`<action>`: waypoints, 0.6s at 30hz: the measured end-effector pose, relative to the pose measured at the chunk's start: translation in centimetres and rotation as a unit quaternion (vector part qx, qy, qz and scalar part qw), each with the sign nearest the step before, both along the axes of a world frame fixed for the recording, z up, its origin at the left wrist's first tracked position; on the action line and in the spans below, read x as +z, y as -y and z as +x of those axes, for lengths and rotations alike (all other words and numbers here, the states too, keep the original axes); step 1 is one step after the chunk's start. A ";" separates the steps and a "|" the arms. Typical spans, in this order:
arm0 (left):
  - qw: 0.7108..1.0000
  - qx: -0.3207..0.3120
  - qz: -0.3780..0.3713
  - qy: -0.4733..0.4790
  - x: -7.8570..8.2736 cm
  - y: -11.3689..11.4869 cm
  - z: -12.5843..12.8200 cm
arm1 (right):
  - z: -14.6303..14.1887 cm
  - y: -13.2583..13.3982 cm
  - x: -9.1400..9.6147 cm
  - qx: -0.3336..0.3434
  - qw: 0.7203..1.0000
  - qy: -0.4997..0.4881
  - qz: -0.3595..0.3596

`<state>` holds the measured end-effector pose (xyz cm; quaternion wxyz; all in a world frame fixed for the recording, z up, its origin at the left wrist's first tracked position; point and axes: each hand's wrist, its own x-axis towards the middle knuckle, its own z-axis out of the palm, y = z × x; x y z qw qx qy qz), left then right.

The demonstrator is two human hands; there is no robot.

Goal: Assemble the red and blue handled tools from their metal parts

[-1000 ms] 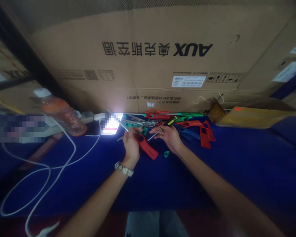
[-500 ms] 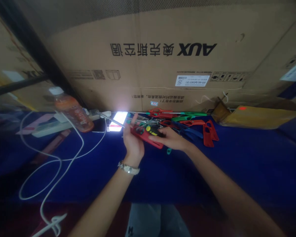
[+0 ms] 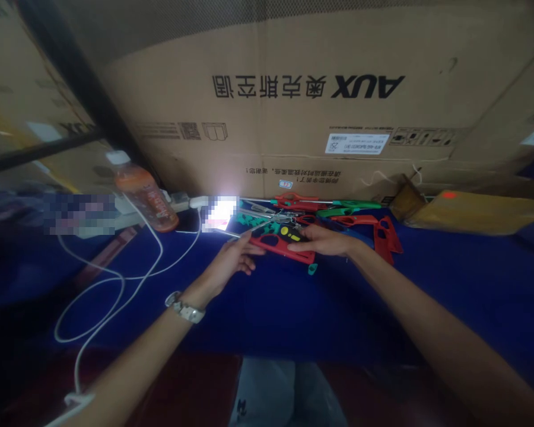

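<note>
Toward the surface's (image 3: 267,317) far edge, the left hand (image 3: 226,267) loosely pinches the red handle's (image 3: 289,251) front; the right hand (image 3: 329,241) clasps its rear and a screwdriver (image 3: 290,233). This piece looks unfinished; more parts (image 3: 300,204) lie piled behind.

Best way in is the near side: the blue table (image 3: 267,314) is bare between the left arm (image 3: 146,338) and right arm (image 3: 413,314), though those two hem it in. Only snag there is a little teal bit (image 3: 312,268) just below the red handle (image 3: 305,255). From the back? Nope, a heap of red and green parts (image 3: 293,201) sits right behind, with a cardboard wall (image 3: 267,112) backing it. Left's awkward: white cable (image 3: 124,289) loops, a bottle (image 3: 149,198), a glowing screen (image 3: 223,212). Right has open tabletop in front of the yellow packet (image 3: 463,213). Gaps inside the heap, honestly too murky to call.
</note>
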<state>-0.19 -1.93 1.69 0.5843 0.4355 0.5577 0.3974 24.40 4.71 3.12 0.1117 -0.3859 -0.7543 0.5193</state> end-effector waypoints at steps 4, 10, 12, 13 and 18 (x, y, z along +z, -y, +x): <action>0.954 -0.003 0.172 -0.245 -0.2 1.0 -1.6 | 0.3 -0.7 -0.2 0.050 0.998 0.036 0.014; 0.763 -0.124 0.486 -0.408 -1.2 1.0 -0.5 | 0.5 -1.8 -0.4 0.104 0.982 0.133 0.087; 0.745 -0.182 0.497 -0.406 -1.5 0.4 0.7 | 0.6 -2.1 -0.3 0.100 0.980 0.127 0.113; 0.745 -0.192 0.492 -0.406 -1.6 0.1 1.3 | 0.6 -2.3 -0.3 0.091 0.980 0.123 0.125; 0.754 -0.227 0.475 -0.393 -3.0 -1.2 3.0 | 1.1 -2.7 -0.7 0.058 0.984 0.102 0.131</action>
